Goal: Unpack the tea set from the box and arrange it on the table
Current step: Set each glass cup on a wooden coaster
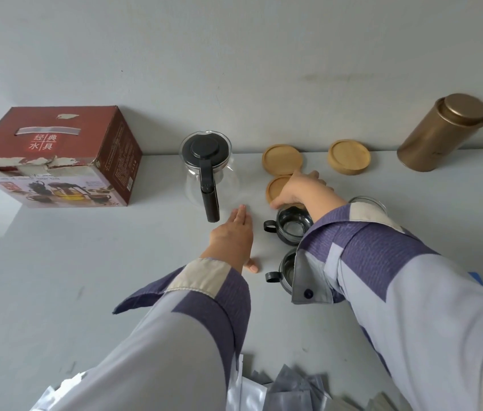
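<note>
- The glass teapot (208, 170) with its black lid and black handle stands upright on the grey table (86, 262), near the back edge, between the box and the wooden coasters.
- 3 round wooden coasters lie right of the teapot: the left rear coaster (282, 159), the right rear coaster (349, 156) and the front coaster (277, 189), which sits just in front of the left rear one.
- The right hand (301, 191) rests over the front coaster, fingers curled down onto its rim; whether it grips or only touches, I cannot tell.
- 2 glass cups with black holders stand in front of that coaster, the far cup (292, 228) and the near cup (286, 269), both partly hidden by the right sleeve (367, 247).
- The left hand (233, 237) lies flat and spread on the bare table, holding nothing.
- The red cardboard box (56, 155) sits shut at the table's far left.
- A gold tin canister (441, 133) stands at the far right, against the pale wall (234, 54).
- Silvery foil packets (278, 393) crowd the near edge.
</note>
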The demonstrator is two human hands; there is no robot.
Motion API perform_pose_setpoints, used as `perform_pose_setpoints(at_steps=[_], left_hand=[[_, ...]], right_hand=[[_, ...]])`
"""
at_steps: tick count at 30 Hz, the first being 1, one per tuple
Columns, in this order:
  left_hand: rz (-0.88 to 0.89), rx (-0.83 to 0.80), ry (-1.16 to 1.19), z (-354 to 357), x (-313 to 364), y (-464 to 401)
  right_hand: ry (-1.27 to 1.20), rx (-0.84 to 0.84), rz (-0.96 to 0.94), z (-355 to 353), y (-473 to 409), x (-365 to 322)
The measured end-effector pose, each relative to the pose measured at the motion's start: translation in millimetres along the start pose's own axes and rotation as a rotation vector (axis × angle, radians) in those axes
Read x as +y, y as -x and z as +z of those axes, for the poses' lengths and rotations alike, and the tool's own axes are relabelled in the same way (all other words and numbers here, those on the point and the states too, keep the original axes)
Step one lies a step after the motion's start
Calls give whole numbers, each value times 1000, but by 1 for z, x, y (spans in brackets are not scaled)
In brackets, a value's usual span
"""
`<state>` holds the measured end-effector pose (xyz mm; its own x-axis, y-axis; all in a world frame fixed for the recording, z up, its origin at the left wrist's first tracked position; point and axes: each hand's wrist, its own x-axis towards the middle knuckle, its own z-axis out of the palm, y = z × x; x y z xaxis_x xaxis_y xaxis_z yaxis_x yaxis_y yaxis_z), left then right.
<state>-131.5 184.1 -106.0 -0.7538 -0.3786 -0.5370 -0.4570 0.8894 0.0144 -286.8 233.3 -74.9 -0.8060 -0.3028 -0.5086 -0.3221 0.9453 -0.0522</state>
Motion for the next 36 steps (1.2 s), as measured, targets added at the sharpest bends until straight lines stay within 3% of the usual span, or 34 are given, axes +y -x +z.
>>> perform_pose_setpoints(at_steps=[10,17,25,36], left_hand=[[0,-8,5,-5,0,6],[53,35,41,1,-6,16],[54,94,97,15,-5,31],[72,83,156,17,-5,30]], right_hand=[[-443,132,-145,-10,53,38],[-736,154,-269,36,128,75],[-779,257,-335,100,158,85],[-920,466,-192,139,150,86]])
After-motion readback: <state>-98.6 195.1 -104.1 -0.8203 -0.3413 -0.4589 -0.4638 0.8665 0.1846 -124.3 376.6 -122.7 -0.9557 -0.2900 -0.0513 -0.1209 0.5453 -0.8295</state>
